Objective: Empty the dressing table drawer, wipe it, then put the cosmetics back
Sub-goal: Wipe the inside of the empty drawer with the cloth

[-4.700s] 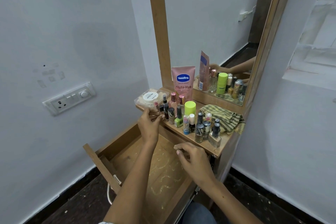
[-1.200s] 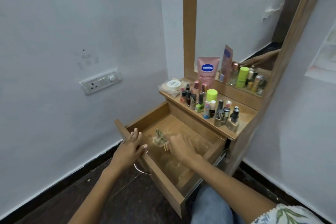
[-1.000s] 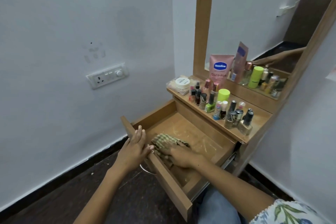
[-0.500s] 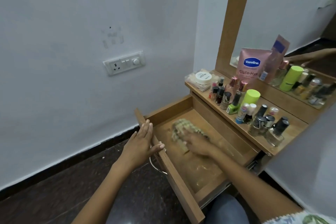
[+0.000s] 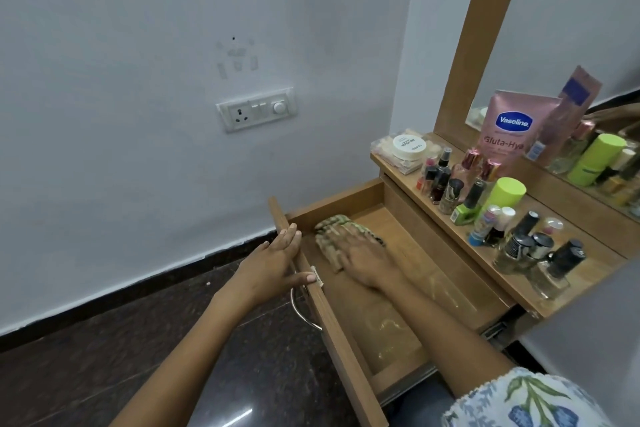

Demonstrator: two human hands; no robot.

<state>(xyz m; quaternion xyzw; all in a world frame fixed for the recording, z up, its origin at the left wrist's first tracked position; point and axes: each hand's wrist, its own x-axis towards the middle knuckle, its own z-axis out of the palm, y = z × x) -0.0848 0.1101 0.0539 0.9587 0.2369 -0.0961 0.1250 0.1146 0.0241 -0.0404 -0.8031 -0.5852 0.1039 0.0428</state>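
Observation:
The wooden drawer is pulled out and holds only a clear liner. My right hand lies flat inside it, pressing a green checked cloth against the bottom near the drawer's left end. My left hand rests on the drawer's front panel, fingers spread, thumb by the metal handle. The cosmetics stand on the dressing table top: several small bottles, a lime green cap, a pink Vaseline tube and a white jar.
A mirror in a wooden frame rises behind the cosmetics. A switch panel sits on the white wall to the left. Dark polished floor lies below the drawer. My knee shows under the drawer's near end.
The cloth left the table top and went into the drawer under my right hand, which has slid it toward the drawer's left end. My left hand stays on the front panel.

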